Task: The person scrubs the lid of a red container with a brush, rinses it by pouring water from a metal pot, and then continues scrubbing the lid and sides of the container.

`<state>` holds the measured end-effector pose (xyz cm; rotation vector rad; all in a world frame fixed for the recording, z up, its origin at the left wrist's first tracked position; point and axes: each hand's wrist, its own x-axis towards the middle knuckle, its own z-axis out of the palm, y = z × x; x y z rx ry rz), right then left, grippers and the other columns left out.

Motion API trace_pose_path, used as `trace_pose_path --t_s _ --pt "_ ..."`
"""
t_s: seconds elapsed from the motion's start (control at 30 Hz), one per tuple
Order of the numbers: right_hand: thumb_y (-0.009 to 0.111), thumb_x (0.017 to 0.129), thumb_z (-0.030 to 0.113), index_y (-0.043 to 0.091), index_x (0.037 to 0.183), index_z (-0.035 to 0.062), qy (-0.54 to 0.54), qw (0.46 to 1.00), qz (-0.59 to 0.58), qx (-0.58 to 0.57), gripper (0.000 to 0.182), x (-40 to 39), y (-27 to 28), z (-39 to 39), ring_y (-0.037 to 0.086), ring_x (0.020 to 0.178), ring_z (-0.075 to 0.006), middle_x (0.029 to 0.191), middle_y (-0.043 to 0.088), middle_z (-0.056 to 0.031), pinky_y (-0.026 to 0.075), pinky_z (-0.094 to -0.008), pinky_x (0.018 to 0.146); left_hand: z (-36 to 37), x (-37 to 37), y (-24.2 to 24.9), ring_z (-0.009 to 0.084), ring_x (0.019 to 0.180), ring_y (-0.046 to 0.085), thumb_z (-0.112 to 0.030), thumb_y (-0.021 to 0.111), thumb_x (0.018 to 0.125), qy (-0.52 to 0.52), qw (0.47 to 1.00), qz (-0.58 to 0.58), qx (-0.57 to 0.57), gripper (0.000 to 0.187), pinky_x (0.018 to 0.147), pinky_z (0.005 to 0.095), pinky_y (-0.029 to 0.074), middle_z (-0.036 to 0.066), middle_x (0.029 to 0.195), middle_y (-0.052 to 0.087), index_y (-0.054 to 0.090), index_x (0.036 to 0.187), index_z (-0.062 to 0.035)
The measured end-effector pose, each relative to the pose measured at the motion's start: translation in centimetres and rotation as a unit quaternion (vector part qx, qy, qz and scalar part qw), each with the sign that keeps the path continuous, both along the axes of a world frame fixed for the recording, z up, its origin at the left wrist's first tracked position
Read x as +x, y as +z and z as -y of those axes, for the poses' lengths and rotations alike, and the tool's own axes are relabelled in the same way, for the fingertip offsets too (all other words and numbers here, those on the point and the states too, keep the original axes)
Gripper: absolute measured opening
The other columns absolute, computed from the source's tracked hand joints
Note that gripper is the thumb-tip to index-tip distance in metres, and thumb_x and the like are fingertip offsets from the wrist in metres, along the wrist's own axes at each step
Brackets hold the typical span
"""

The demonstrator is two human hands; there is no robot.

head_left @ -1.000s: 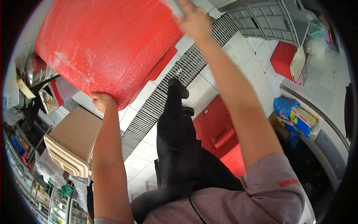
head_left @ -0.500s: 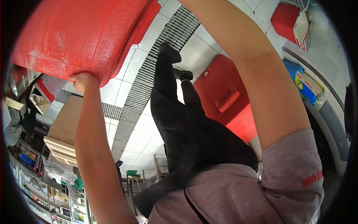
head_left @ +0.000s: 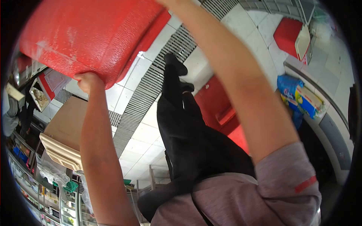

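Note:
A large, scuffed red plastic box (head_left: pixel 86 34), which looks like an insulated cooler, fills the upper left and runs out of view at the top. My left hand (head_left: pixel 89 81) grips its lower edge near a corner, thumb against the wall and the other fingers hidden underneath. My right arm reaches up to the box's far side, where only a bit of my right hand (head_left: pixel 166 2) shows at the top edge; its fingers are out of sight. The box is tilted and held above the tiled floor (head_left: pixel 135 147).
A second red box (head_left: pixel 215 100) stands beside my legs, partly behind my right arm. A beige cooler box (head_left: pixel 66 124) is at the left. A metal floor grate (head_left: pixel 145 103) crosses the tiles. Blue-and-yellow packs (head_left: pixel 301 96) and a smaller red box (head_left: pixel 289 35) are at the right.
The red box and my left hand have shifted slightly right in view. My right arm has swung left, covering more of the second red box. The surroundings shift a little as the head moves.

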<state>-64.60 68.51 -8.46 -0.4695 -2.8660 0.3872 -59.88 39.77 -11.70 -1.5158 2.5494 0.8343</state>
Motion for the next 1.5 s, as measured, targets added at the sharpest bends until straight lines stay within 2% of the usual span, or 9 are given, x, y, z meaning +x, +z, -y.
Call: trace_pose_path --t_s 0.27,0.37,0.43,0.5,0.83,1.0,1.1,1.33,1.5 --pt "0.056 0.081 0.036 0.041 0.131 0.0337 0.314 0.919 0.149 -0.187 0.052 6.9 1.2 19.4 0.055 0.086 -0.0363 0.104 0.047 -0.0203 0.048 -0.0492 0.066 0.5 0.7 1.1 0.043 0.098 0.057 -0.056 0.023 0.09 -0.024 0.999 -0.007 0.046 0.064 0.086 0.0474 0.044 0.022 0.104 0.062 0.05 0.117 -0.0044" --pt "0.057 0.082 0.029 0.044 0.13 0.0229 0.206 0.961 0.16 -0.092 0.05 4.1 1.2 8.7 0.056 0.082 -0.0337 0.098 0.053 -0.0192 0.047 -0.0466 0.07 0.3 0.3 -0.3 0.0416 0.094 0.059 -0.054 0.022 0.092 0.024 0.999 0.03 -0.021 0.061 0.081 0.0491 0.045 0.022 0.102 0.062 0.049 0.118 -0.0063" --pt "0.061 0.08 0.03 0.036 0.137 0.0171 0.198 0.953 -0.125 -0.193 0.063 1.7 -0.4 -1.3 0.056 0.079 -0.0366 0.099 0.054 -0.0229 0.045 -0.0468 0.068 0.0 -0.3 0.7 0.0413 0.093 0.059 -0.054 0.021 0.092 0.041 0.998 0.04 -0.009 0.06 0.081 0.0494 0.045 0.021 0.101 0.063 0.049 0.118 -0.0072" --pt "0.057 0.083 0.037 0.034 0.138 0.0159 -0.085 0.99 0.055 -0.097 0.063 0.2 0.8 -6.1 0.056 0.079 -0.0378 0.093 0.052 -0.0262 0.046 -0.0459 0.068 -0.1 -0.7 1.1 0.0411 0.093 0.059 -0.053 0.021 0.092 0.055 0.997 0.061 0.002 0.059 0.08 0.0498 0.045 0.021 0.101 0.063 0.049 0.118 -0.0082" --pt "0.051 0.084 0.04 0.035 0.135 0.0227 0.361 0.904 0.203 -0.111 0.056 2.5 3.0 19.7 0.057 0.084 -0.0409 0.103 0.048 -0.0275 0.05 -0.0479 0.069 0.4 0.1 0.8 0.0401 0.087 0.061 -0.05 0.025 0.093 0.028 0.998 0.034 0.04 0.052 0.075 0.0488 0.047 0.02 0.094 0.064 0.05 0.115 -0.0104" --pt "0.053 0.085 0.037 0.021 0.142 0.012 0.116 0.99 -0.053 0.059 0.07 -4.4 -3.2 -5.5 0.061 0.076 -0.0363 0.112 0.055 -0.0173 0.05 -0.0474 0.069 0.3 -0.4 1.0 0.0425 0.09 0.06 -0.054 0.021 0.092 0.067 0.996 0.049 0.028 0.056 0.078 0.051 0.046 0.021 0.097 0.063 0.05 0.116 -0.0131" --pt "0.048 0.087 0.046 0.02 0.143 0.0217 -0.121 0.982 0.143 -0.015 0.067 -7.2 0.8 -4.6 0.06 0.073 -0.0396 0.111 0.052 -0.0239 0.05 -0.0467 0.063 0.2 -0.9 1.8 0.0415 0.089 0.06 -0.052 0.023 0.093 0.068 0.996 0.046 0.026 0.053 0.077 0.0499 0.047 0.02 0.097 0.064 0.05 0.117 -0.0133" --pt "0.052 0.085 0.033 0.031 0.136 0.0287 0.369 0.905 0.209 -0.039 0.056 -2.7 2.5 24.6 0.058 0.08 -0.0373 0.099 0.048 -0.0228 0.05 -0.0476 0.063 0.7 -0.1 -0.2 0.0392 0.087 0.061 -0.055 0.031 0.089 0.049 0.996 0.064 0.033 0.053 0.075 0.0481 0.047 0.018 0.097 0.064 0.045 0.122 -0.0151" --pt "0.062 0.079 0.03 0.041 0.131 0.0304 0.457 0.879 0.111 -0.078 0.057 -4.5 1.2 17.0 0.056 0.077 -0.0328 0.09 0.05 -0.0157 0.049 -0.0448 0.064 0.7 -0.6 0.5 0.0402 0.087 0.061 -0.052 0.031 0.091 0.074 0.994 0.064 0.058 0.052 0.075 0.0487 0.047 0.019 0.097 0.064 0.045 0.121 -0.0131"
